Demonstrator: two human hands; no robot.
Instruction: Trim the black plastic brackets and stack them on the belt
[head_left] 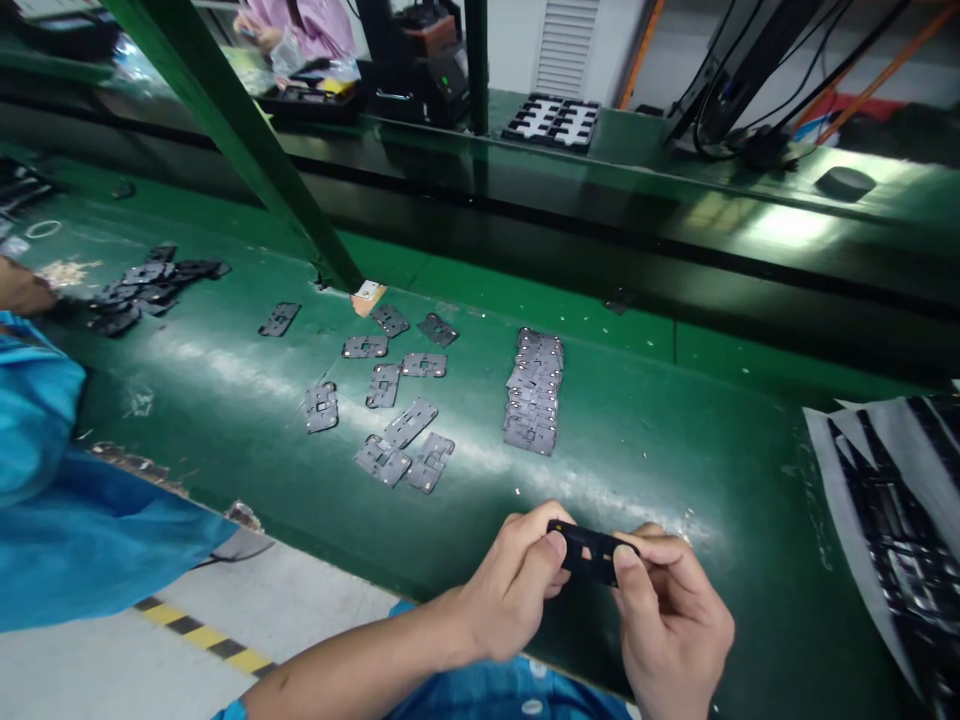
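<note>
Both of my hands grip one flat black plastic part [589, 553] with cut-outs, held over the front edge of the green bench. My left hand [517, 575] pinches its left end, thumb on top. At the other end my right hand [667, 610] closes thumb and fingers on it. Beyond them lies a row of overlapping similar plates [532, 395]. More loose plates [409, 422] are scattered to the left of that row, some touching one another.
Sheets with black strips [885, 520] lie at the right. A green post [247, 140] slants up from the bench [600, 450]. A co-worker's blue sleeve [34, 410] is at the left, near a pile of dark parts [150, 285]. A black tray [553, 122] rests on the far ledge.
</note>
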